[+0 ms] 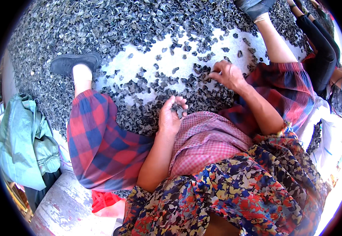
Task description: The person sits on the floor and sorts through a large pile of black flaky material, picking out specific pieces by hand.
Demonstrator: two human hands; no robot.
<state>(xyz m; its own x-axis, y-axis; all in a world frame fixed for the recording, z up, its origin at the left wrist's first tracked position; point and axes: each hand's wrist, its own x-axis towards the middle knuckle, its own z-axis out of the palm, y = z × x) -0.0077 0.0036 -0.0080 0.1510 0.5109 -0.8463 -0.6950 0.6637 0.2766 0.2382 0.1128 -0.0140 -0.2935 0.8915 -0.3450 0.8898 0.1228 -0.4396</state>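
1. While dark, curled pieces (100, 29) blanket most of the pale ground (133, 63), a person sits with legs spread around a nearer share of them, the two hands well apart.
2. Near the lap, the left hand (171, 118) turns palm up, thumb clear of the curled fingers; dark bits show in the gap, though whether they rest in the palm cannot be told.
3. Farther off and to the right, the right hand (229, 74) bends thumb and fingers toward each other above the pieces; whether they pinch one cannot be told.
4. Plaid trousers (104, 137) and a floral garment (234, 177) frame a pink checked cloth (206, 131) across the lap.
5. At left lies green sheeting (17, 137); at far right, another person's black-clad leg (320, 51).
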